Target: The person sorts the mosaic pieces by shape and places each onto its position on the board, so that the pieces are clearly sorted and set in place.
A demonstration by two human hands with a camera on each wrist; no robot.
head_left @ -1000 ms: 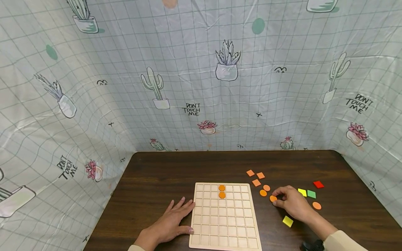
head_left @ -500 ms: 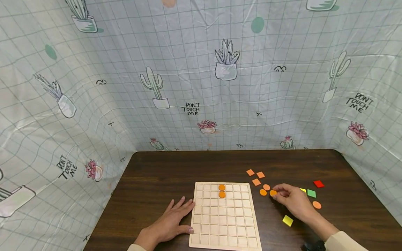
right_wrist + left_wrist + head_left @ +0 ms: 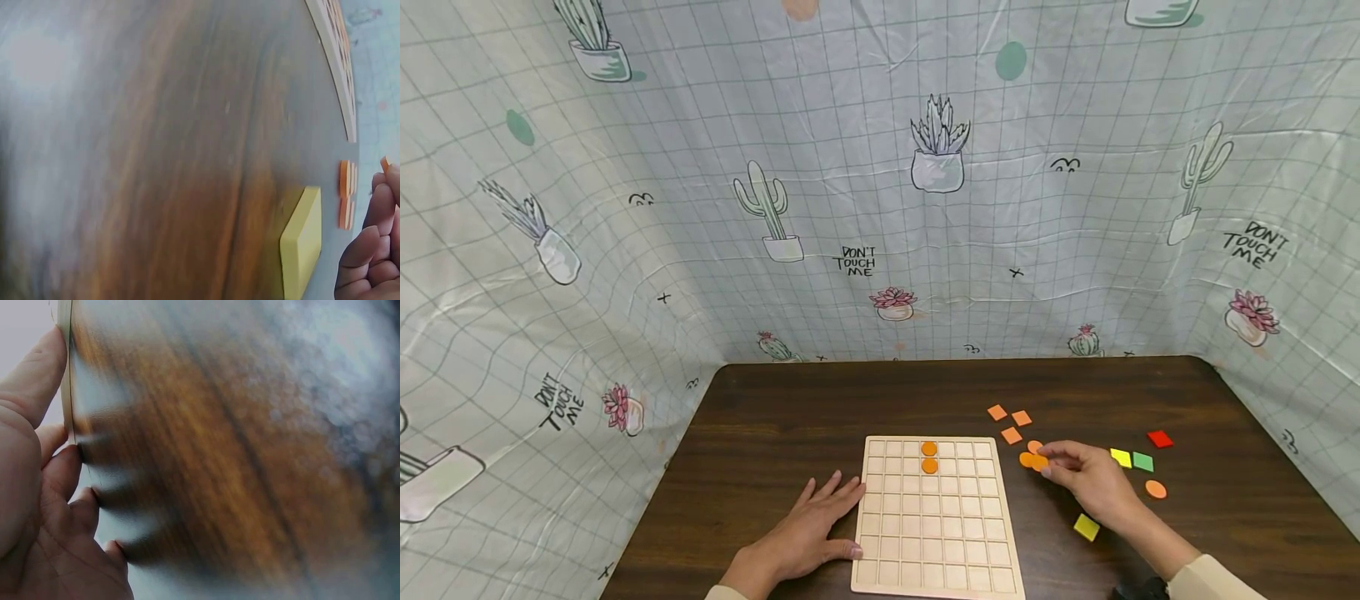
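Note:
A pale wooden grid board (image 3: 901,527) lies on the dark table, with two orange discs (image 3: 929,466) set one below the other in its top rows. My left hand (image 3: 801,533) rests flat beside the board, fingers spread, thumb and fingertips touching its left edge. In the left wrist view the thumb meets the board's side (image 3: 66,375). Between thumb and fingertips my right hand (image 3: 1093,482) pinches an orange disc (image 3: 1040,463), which overlaps two other round orange pieces in the head view. The right wrist view shows that disc (image 3: 385,164) raised off the table.
Several orange diamond-turned squares (image 3: 1011,436) lie right of the board's top corner. Around the right hand are a yellow square (image 3: 1086,527), another yellow square (image 3: 1120,458), a green square (image 3: 1143,462), a red square (image 3: 1160,439) and a light-orange disc (image 3: 1156,489). Patterned cloth (image 3: 880,208) surrounds the table.
My right hand has lifted the orange disc and carried it slightly left, over the neighbouring round pieces. My left hand stays at the board's edge.

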